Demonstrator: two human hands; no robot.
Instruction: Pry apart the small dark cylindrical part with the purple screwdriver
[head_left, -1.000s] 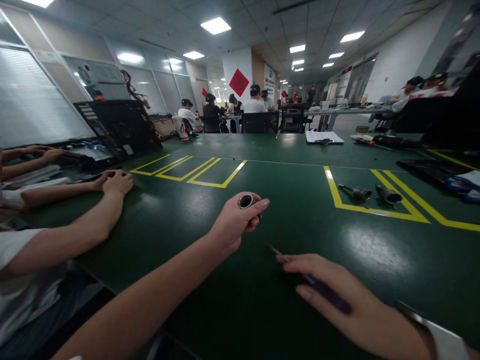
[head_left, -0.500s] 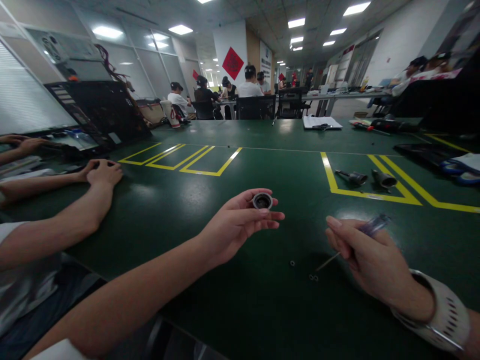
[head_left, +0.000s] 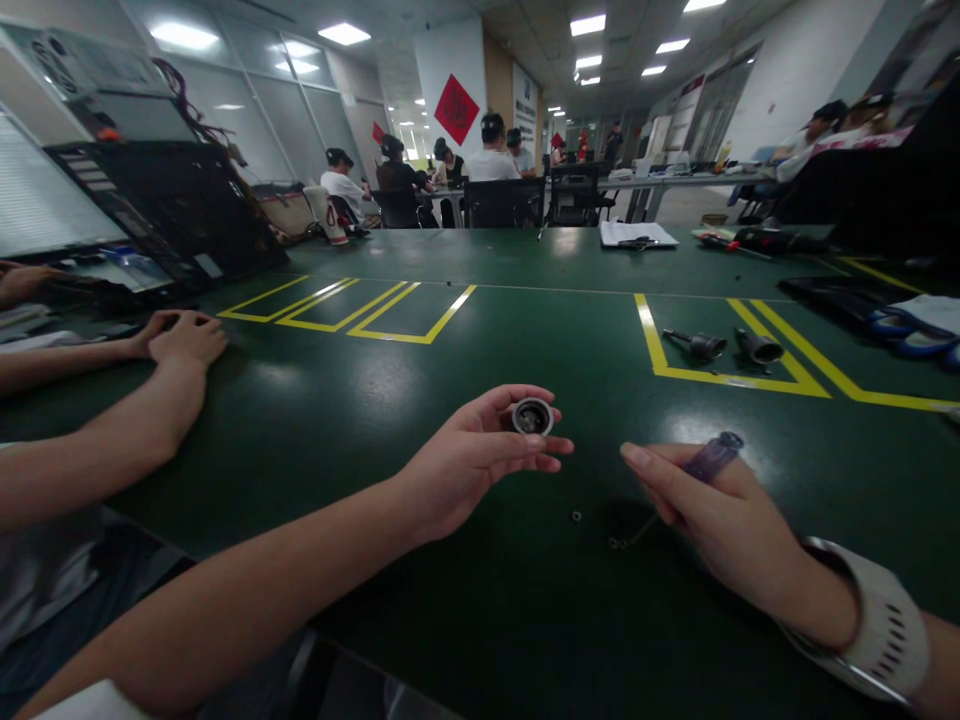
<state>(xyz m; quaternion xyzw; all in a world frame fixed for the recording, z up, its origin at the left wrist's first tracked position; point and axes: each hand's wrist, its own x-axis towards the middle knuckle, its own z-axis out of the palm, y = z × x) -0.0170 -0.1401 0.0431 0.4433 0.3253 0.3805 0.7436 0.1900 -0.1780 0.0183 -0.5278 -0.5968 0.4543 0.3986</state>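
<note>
Screwdriver [head_left: 714, 457] lay within our right hand [head_left: 720, 515], whose fingers grasped its handle, the shaft slanting down toward small rings [head_left: 576, 516]. Somewhat farther, our left hand [head_left: 469, 455] pinched a metal cup [head_left: 533, 416], other fingers loosely spread. Beyond, two metal parts [head_left: 703, 346] rested within yellow tape [head_left: 739, 381].

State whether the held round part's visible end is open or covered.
Open: the round part in the left hand shows a dark, rimmed hollow.
</note>
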